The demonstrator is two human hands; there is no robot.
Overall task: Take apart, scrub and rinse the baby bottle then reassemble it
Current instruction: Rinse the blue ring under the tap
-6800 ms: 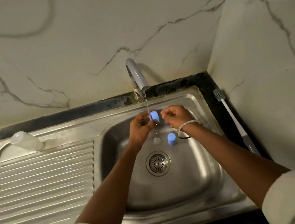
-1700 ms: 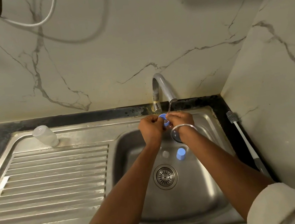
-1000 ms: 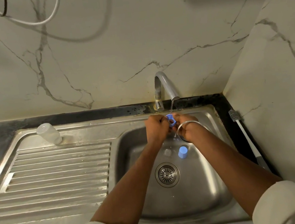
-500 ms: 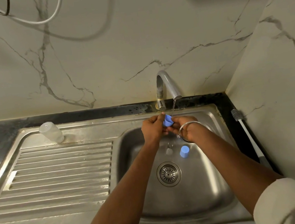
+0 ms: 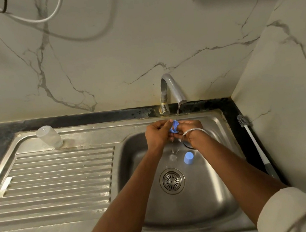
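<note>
Directly under the spout of the curved chrome faucet (image 5: 172,90), the person holds a small blue plastic ring (image 5: 175,128) between both hands. The left hand (image 5: 157,135) pinches its left side with curled fingers. The right hand (image 5: 190,129), a thin metal bangle (image 5: 184,137) at its wrist, pinches the other side. A thin stream of water falls from the spout onto the ring, whose open face looks tilted up toward it. This reads as the rinse of the collar, with reassembly not yet begun.

The pieces to be gathered, one of each:

- **Cap:** one blue plastic cap (image 5: 188,157) stands on the floor of the steel sink (image 5: 222,200), in front of the faucet and just below the right hand, which is the nearer one.
- **Clear piece:** one small clear piece (image 5: 172,157), probably the teat, sits just left of the cap.
- **Bottle:** one clear plastic bottle body (image 5: 49,136) is well left of the faucet at the back of the ridged drainboard (image 5: 60,181), on the left hand's side. Its long axis slants with the rounded base away from the faucet. Whether it stands mouth-down or lies over cannot be told.
- **Brush:** one white-handled bottle brush (image 5: 256,145) lies right of the faucet, bristles toward the back wall.
</note>
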